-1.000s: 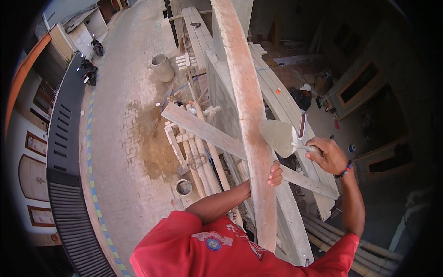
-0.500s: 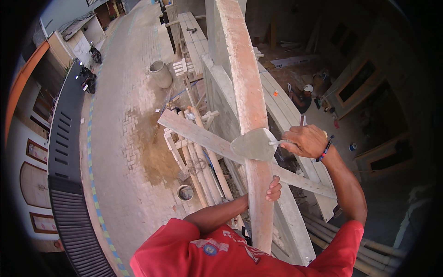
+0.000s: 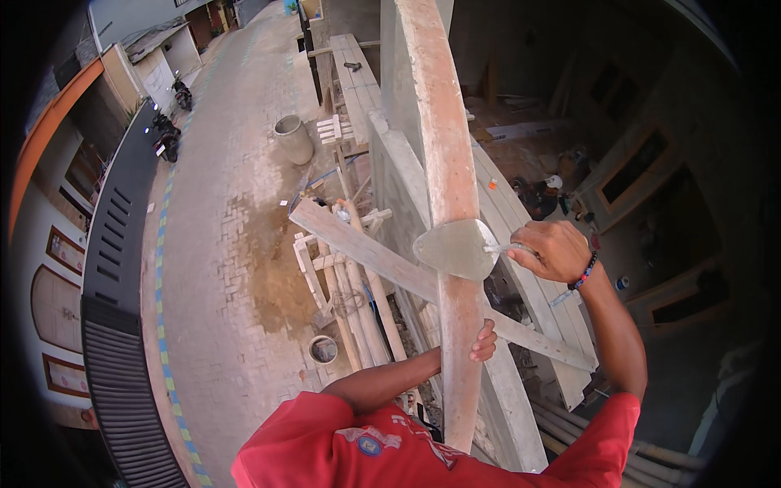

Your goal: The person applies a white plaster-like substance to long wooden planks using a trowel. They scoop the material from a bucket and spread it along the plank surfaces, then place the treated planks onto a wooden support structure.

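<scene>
My right hand (image 3: pixel 549 254) is closed round the handle of a metal trowel (image 3: pixel 447 246). The grey blade lies across a long pale, reddish-stained board (image 3: pixel 447 154) that runs up the middle of the view. Lower down, my left hand (image 3: pixel 482 342) grips that same board, its fingertips showing over the right edge and the rest hidden. A weathered plank (image 3: pixel 358 240) crosses behind the board diagonally. Beside these, a grey concrete beam (image 3: pixel 508 411) runs down toward the bottom edge.
A paved lane (image 3: pixel 211 350) on the left has parked motorbikes (image 3: pixel 167 142), a concrete cylinder (image 3: pixel 294 142) and a bucket (image 3: pixel 323 349). Poles and timber (image 3: pixel 350 301) lie below. Right, a co-worker in a white cap (image 3: pixel 538 195) is low in a shaded interior, past long planks (image 3: pixel 569 342).
My right hand has brought the trowel leftward from beside the board's right edge onto its face. My left hand keeps its grip. The co-worker shows more clearly than one second ago.
</scene>
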`<state>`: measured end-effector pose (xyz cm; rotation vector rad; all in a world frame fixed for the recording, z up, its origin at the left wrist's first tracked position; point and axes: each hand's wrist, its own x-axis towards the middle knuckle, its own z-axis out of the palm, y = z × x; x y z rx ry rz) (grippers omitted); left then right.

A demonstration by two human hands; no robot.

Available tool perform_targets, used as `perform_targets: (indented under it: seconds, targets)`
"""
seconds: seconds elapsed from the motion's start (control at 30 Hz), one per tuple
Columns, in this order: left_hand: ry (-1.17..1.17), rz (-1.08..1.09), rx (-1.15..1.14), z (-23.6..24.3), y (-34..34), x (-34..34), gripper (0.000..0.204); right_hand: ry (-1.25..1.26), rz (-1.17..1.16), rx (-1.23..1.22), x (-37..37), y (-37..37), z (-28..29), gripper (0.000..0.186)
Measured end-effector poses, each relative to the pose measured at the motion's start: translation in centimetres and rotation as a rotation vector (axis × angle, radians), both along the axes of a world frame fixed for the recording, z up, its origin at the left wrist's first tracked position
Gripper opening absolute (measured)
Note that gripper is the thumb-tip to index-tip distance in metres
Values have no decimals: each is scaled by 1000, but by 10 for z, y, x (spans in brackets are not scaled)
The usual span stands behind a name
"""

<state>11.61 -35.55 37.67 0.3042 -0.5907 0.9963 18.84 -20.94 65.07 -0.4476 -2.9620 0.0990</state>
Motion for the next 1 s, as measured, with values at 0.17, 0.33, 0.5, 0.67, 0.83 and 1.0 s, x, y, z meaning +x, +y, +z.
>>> perform_targets:
  seconds: [0.17,0.33,0.5,0.67,0.83,1.0]
  targets:
    - [-35,-44,31,10,-12,22,41,184,-94,24,-19,50,3,35]
    - [-8,-13,-20,-13,-18,28,41,113,-263,-111,-36,67,29,36]
    - [-21,-14,-35,-29,-15,26,41,139,-96,-128,-39,44,1,39]
    - [-71,-56,-65,-20,-27,43,32,268,-367,-238,-40,80,1,40]
    - [15,-4,-109,-43,-33,34,27,382,-414,-237,-37,51,-10,42]
    - [103,38,-170,-50,-33,25,23,598,-575,-656,-17,75,-18,17]
